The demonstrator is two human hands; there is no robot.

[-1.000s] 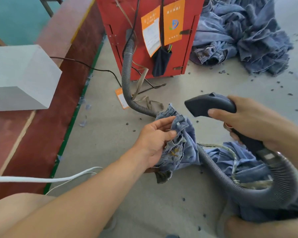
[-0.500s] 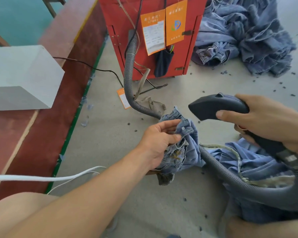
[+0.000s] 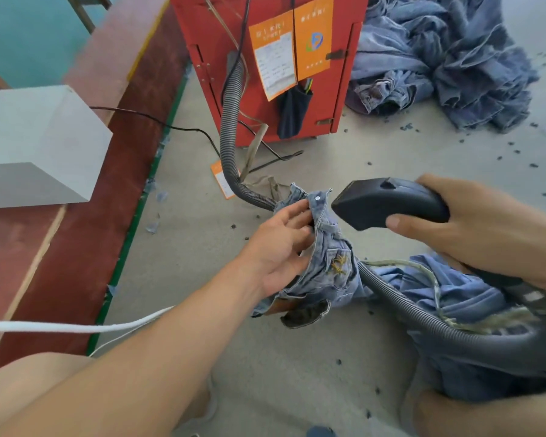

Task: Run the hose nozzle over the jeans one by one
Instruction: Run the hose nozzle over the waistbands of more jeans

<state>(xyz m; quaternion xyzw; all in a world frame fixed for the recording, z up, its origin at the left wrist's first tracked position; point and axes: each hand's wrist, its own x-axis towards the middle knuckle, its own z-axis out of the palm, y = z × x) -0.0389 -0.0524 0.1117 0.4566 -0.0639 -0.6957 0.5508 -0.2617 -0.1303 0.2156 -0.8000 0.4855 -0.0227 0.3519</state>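
Left hand: we have our left hand (image 3: pixel 281 247) pinching the waistband of the jeans (image 3: pixel 325 263) at the centre of the scene, thumb and fingers closed on the denim by the metal button.
Right hand: our right hand (image 3: pixel 473 228) is wrapped around the nozzle (image 3: pixel 388 201), its mouth pointing left, just beside the waistband; whether it touches the cloth we cannot tell.
Hose: the ribbed hose (image 3: pixel 423 313) loops from the nozzle under the jeans and runs far-left up to the red machine (image 3: pixel 265 58).
Jeans left to do: a pile of jeans (image 3: pixel 438 58) lies far right; another blue garment (image 3: pixel 454 291) sits near right under the hose.
Risk, loose grip: we hold only a small fold, so suction could drag the fabric into the mouth and pull it out of our pinch.
Risk, hose: the loop crossing the garment could snag it and tug as we sweep.
Risk, coverage: bunched denim hides folds, so the nozzle could miss them.
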